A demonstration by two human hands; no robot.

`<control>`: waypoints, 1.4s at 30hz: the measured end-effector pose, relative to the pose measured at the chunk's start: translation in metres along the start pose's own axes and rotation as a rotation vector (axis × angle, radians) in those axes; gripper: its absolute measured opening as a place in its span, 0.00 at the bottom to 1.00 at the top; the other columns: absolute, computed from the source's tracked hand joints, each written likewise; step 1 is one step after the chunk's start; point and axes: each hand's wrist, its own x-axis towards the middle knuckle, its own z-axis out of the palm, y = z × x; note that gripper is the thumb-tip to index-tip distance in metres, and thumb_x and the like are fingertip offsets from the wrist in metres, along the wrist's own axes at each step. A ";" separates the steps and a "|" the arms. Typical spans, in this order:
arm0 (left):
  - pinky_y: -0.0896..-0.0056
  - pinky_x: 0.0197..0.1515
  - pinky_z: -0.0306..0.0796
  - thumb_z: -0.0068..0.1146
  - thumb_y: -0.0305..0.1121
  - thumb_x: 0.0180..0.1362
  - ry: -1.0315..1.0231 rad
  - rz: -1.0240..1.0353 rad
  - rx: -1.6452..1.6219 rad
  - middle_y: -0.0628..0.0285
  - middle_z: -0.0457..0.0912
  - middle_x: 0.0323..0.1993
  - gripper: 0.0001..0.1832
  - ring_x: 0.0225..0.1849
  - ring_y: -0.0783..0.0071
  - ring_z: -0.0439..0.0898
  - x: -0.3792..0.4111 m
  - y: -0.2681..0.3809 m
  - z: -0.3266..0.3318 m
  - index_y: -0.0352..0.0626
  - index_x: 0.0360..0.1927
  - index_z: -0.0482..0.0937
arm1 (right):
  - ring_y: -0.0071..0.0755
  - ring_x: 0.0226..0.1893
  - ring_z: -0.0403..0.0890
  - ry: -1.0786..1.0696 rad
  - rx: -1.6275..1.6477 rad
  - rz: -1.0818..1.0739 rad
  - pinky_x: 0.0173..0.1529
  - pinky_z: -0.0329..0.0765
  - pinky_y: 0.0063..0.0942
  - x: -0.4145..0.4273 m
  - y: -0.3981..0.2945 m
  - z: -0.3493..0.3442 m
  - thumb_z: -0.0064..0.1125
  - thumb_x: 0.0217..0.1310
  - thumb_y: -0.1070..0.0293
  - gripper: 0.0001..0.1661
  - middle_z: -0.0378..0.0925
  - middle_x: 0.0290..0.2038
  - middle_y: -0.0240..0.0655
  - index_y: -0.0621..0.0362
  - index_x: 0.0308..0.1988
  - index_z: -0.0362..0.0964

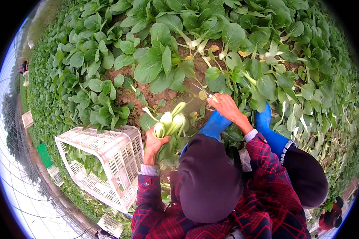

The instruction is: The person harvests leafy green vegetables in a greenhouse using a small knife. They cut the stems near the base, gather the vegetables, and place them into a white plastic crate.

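Several bok choy plants (pixel 170 122), pale stalk bases up and leaves down, are bunched in my left hand (pixel 155 141), beside a crate. My right hand (pixel 226 108) is closed around the handle of a small knife (pixel 201 88), whose thin blade points up and left over the soil. Between the hands, a blue rubber boot (pixel 214 125) stands on the ground. Just beyond the knife, a leafy bok choy plant (pixel 155 64) stands in the soil. Cut bok choy with white bases (pixel 195 44) lies further ahead.
A white plastic crate (pixel 116 149) lies tipped at the left with green leaves inside. Dense rows of bok choy (pixel 86 56) spread ahead and left. Loose plants (pixel 266 80) cover the ground at right. More crates (pixel 110 224) and another person (pixel 330 216) are further off.
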 end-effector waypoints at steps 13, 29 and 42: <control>0.65 0.53 0.67 0.57 0.15 0.35 -0.184 0.156 -0.875 0.55 0.73 0.49 0.39 0.49 0.64 0.74 -0.062 0.047 -0.023 0.37 0.58 0.61 | 0.19 0.25 0.76 0.009 0.888 -0.199 0.22 0.69 0.12 0.016 -0.176 -0.045 0.64 0.45 0.75 0.23 0.77 0.31 0.38 0.67 0.42 0.64; 0.70 0.50 0.69 0.59 0.19 0.40 -0.111 0.488 -1.234 0.58 0.75 0.46 0.33 0.46 0.70 0.75 -0.108 0.071 -0.031 0.34 0.55 0.64 | 0.15 0.26 0.73 -0.246 0.656 -0.174 0.16 0.62 0.10 0.023 -0.296 -0.044 0.57 0.52 0.76 0.11 0.73 0.30 0.31 0.62 0.38 0.67; 0.64 0.58 0.63 0.55 0.12 0.35 0.066 0.366 -1.208 0.56 0.71 0.52 0.42 0.54 0.63 0.71 -0.230 0.050 -0.108 0.40 0.60 0.58 | 0.14 0.11 0.63 -0.669 0.487 -0.273 0.13 0.55 0.12 0.010 -0.365 0.000 0.63 0.46 0.74 0.18 0.77 0.23 0.39 0.62 0.37 0.65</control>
